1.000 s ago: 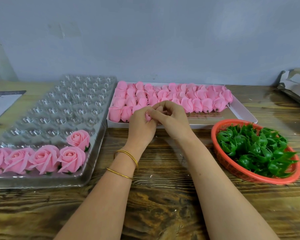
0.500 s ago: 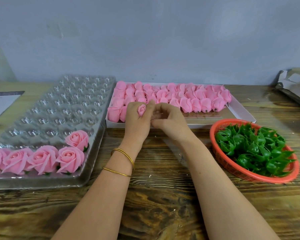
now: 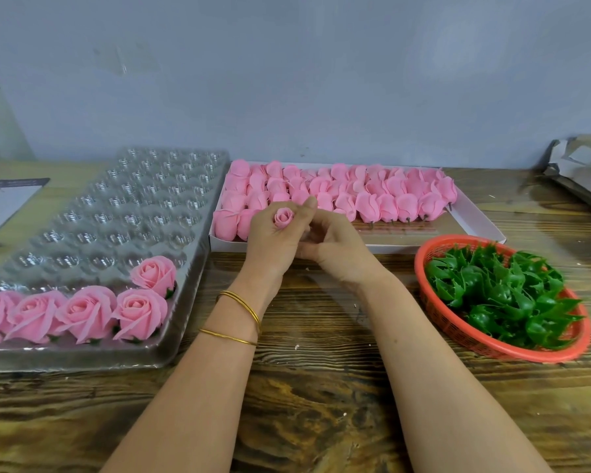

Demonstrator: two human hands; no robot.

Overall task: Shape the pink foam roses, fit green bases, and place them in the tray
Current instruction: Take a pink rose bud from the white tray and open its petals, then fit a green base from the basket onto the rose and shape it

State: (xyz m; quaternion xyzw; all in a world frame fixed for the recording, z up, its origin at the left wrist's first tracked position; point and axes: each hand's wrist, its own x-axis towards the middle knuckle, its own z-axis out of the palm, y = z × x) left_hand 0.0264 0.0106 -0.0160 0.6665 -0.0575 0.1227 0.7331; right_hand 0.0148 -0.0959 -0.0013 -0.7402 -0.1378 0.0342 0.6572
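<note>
Though nearly hidden earlier, rose bud (image 3: 283, 216) now shows, pinched in left grip (image 3: 273, 243), right grip (image 3: 339, 248) unclear.

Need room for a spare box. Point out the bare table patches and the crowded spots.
Bare table: the near strip below the tray and basket, either side of the forearms; also right of the box, behind the basket. Crowded: the centre, left hand gripping a bud, right hand beside it.

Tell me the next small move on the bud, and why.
Probably fold the outer petals back with the right hand. The bud gripped in the left hand is tightly closed, while the roses in the tray are spread open. No base shows on it yet, so the bases in the basket likely come afterwards.
</note>
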